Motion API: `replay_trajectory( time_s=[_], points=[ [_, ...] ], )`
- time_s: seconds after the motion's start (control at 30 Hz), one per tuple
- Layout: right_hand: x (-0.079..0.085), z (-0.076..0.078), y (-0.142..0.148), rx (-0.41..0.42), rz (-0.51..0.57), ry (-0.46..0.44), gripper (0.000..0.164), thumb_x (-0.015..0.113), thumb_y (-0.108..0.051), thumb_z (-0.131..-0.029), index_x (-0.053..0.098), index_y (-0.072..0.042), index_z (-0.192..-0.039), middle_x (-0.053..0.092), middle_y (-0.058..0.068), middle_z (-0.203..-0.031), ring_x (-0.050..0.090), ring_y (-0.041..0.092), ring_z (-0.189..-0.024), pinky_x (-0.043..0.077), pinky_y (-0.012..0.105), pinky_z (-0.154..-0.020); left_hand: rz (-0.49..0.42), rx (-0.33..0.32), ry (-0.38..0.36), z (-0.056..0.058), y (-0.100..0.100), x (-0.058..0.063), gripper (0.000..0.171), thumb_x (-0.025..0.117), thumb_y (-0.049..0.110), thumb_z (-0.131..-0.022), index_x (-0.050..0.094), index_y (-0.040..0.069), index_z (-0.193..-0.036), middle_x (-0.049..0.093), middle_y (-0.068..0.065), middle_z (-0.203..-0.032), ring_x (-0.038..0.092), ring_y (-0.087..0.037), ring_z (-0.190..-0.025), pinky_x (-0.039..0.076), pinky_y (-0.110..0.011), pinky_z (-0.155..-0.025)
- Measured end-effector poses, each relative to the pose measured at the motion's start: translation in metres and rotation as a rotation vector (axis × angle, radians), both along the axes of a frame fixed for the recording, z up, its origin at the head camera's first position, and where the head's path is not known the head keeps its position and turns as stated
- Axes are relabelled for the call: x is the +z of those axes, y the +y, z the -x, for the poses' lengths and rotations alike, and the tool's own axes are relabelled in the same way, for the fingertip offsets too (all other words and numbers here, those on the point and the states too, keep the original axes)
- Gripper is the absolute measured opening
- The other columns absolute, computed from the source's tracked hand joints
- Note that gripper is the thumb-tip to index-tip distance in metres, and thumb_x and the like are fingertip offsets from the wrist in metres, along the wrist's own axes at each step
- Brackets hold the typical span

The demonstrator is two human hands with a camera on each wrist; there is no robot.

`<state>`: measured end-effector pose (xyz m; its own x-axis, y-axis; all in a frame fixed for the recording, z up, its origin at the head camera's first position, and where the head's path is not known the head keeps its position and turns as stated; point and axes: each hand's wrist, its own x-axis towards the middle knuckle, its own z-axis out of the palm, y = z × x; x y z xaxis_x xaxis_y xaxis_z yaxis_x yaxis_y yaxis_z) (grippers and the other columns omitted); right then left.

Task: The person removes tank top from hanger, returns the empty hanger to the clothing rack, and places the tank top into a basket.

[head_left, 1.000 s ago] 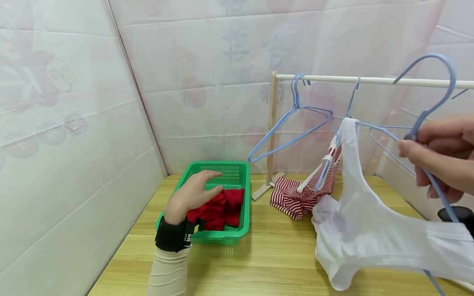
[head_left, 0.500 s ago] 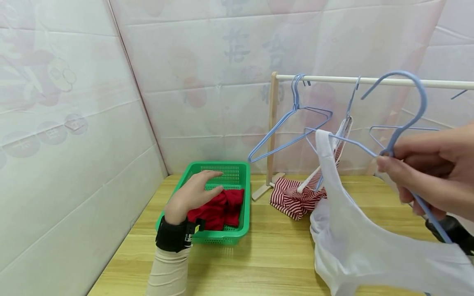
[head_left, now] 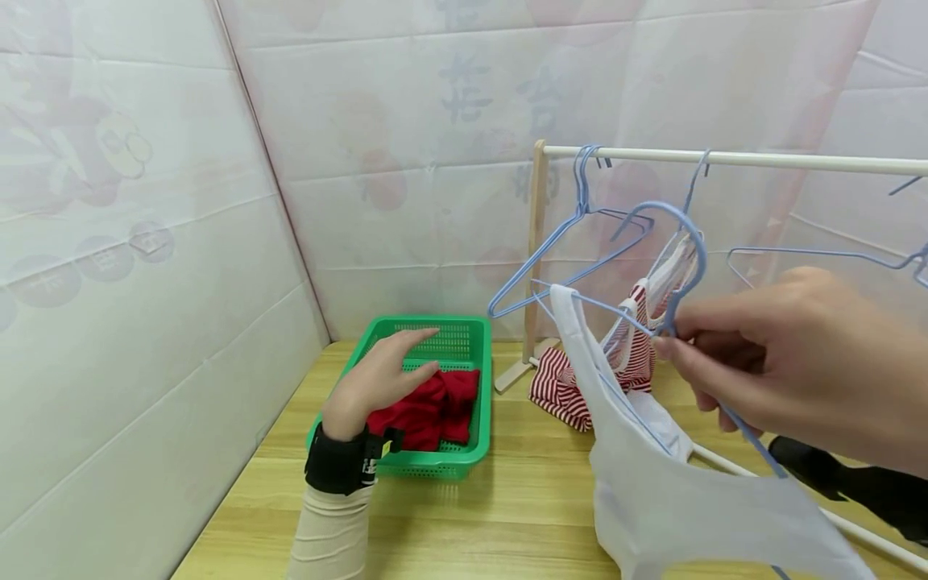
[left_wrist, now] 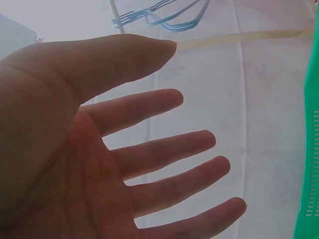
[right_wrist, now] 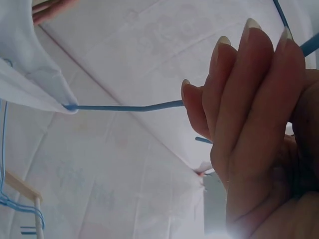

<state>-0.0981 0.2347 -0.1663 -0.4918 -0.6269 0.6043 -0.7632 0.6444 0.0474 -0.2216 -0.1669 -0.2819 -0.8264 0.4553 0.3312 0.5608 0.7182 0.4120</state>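
In the head view my right hand [head_left: 797, 354] pinches a blue hanger [head_left: 694, 266] just below its hook. A white sleeveless top [head_left: 689, 499] hangs from that hanger, one strap over the far arm. The right wrist view shows curled fingers [right_wrist: 254, 94] and the hanger arm running into the white cloth [right_wrist: 30, 84]. My left hand [head_left: 380, 374] hovers over a green basket [head_left: 474, 451], touching nothing visible. Its fingers are spread and nearly straight in the left wrist view. Red cloth [head_left: 428, 415] lies in the basket, partly hidden by that hand.
A rack with a white rail [head_left: 797, 161] and wooden post [head_left: 536, 242] stands at the right. Bare blue hangers [head_left: 540, 262] hang at its left end. Beside them hangs a red-and-white striped garment [head_left: 638, 354], its lower part on the wooden table [head_left: 435, 532].
My right hand has carried the hanger and white top leftward and slightly down, away from the rail, in front of the striped garment. The left hand has stayed in place.
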Motion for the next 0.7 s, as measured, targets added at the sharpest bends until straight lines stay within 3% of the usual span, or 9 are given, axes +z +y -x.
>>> replay_trajectory(
  time_s=[0.2,0.47,0.7],
  points=[
    [-0.004,0.006,-0.015,0.088,-0.038,0.035,0.050,0.078,-0.007,-0.088,0.048,-0.045,-0.075,0.042,-0.043,-0.061,0.039,-0.024,-0.049,0.027,0.003,-0.046,-0.012,-0.001,0.004,-0.002,0.002,0.002,0.055,0.064,0.020,-0.102,0.049,0.003,-0.152,0.054,-0.018,-0.153,0.049,-0.037,-0.144,0.042,-0.054,-0.118],
    [-0.013,0.008,-0.034,0.152,-0.024,-0.063,0.047,0.075,-0.002,-0.087,0.053,-0.042,-0.078,0.043,-0.040,-0.064,0.043,-0.026,-0.051,0.035,0.002,-0.047,-0.024,-0.012,0.051,-0.003,0.004,0.003,0.053,0.066,0.019,-0.101,0.051,0.003,-0.150,0.056,-0.017,-0.151,0.052,-0.036,-0.142,0.044,-0.053,-0.116],
    [-0.019,0.012,-0.050,0.218,-0.019,-0.108,0.048,0.075,0.000,-0.086,0.046,-0.034,-0.069,0.036,-0.031,-0.059,0.033,-0.023,-0.052,0.029,0.002,-0.046,-0.046,-0.033,0.069,-0.006,0.009,0.005,0.052,0.067,0.016,-0.100,0.053,0.002,-0.148,0.058,-0.018,-0.149,0.053,-0.037,-0.140,0.045,-0.053,-0.115]
  ],
)
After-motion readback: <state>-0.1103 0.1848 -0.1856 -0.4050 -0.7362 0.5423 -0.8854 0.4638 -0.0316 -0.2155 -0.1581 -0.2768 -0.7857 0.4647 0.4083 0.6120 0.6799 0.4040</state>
